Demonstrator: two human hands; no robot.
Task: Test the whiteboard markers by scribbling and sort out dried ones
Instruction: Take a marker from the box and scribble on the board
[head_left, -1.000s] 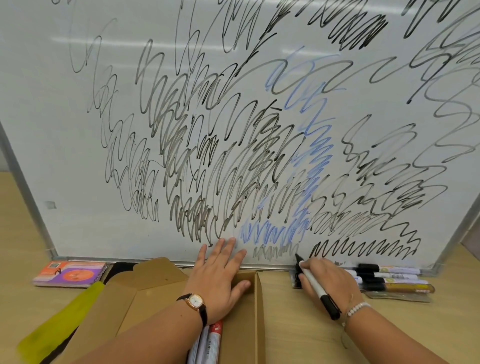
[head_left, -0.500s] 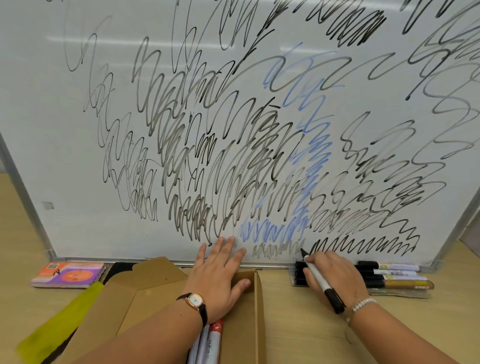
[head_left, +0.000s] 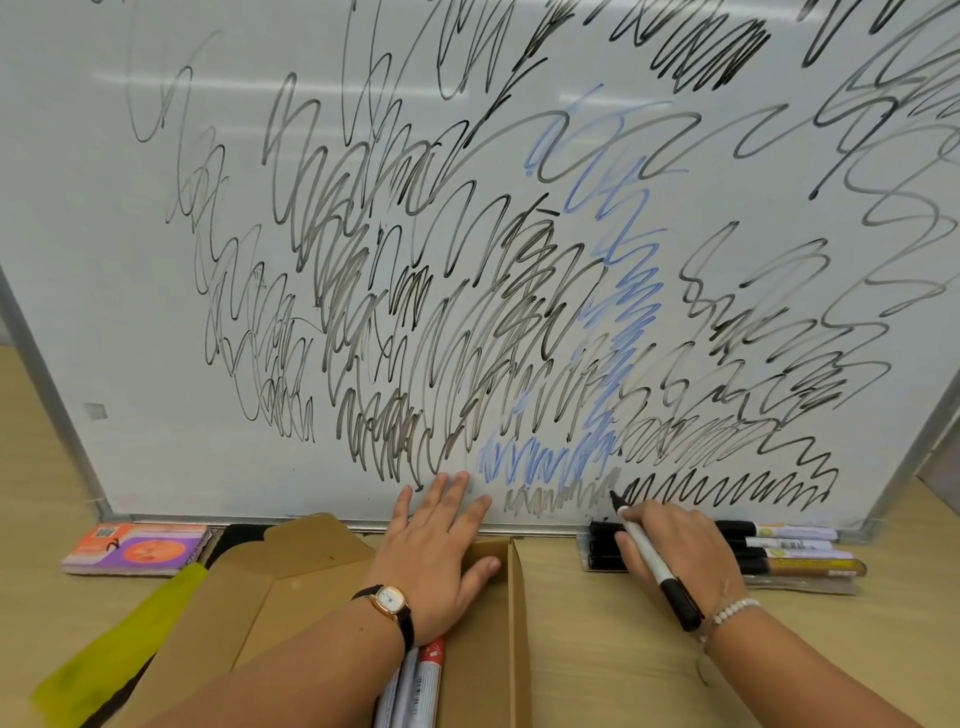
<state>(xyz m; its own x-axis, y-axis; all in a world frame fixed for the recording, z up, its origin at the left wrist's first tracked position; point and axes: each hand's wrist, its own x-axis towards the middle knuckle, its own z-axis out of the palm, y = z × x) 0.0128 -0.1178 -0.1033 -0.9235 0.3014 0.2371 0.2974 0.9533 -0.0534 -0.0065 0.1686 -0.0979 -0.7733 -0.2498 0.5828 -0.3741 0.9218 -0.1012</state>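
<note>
My right hand (head_left: 680, 545) grips a black marker (head_left: 649, 553), its tip on the whiteboard (head_left: 130, 312) near the bottom edge, at the end of a faint grey scribble. My left hand (head_left: 441, 545) lies flat and relaxed, reaching onto the board over a cardboard box (head_left: 291, 566). With scribbles crowding the board, I judge testing well along; some markers (head_left: 779, 545) lie below its right corner, and others (head_left: 423, 680) wait in the box.

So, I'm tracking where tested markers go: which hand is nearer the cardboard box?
Left. The left hand lies over the cardboard box; the right hand, gripping a marker, is clear of it to its right.
</note>
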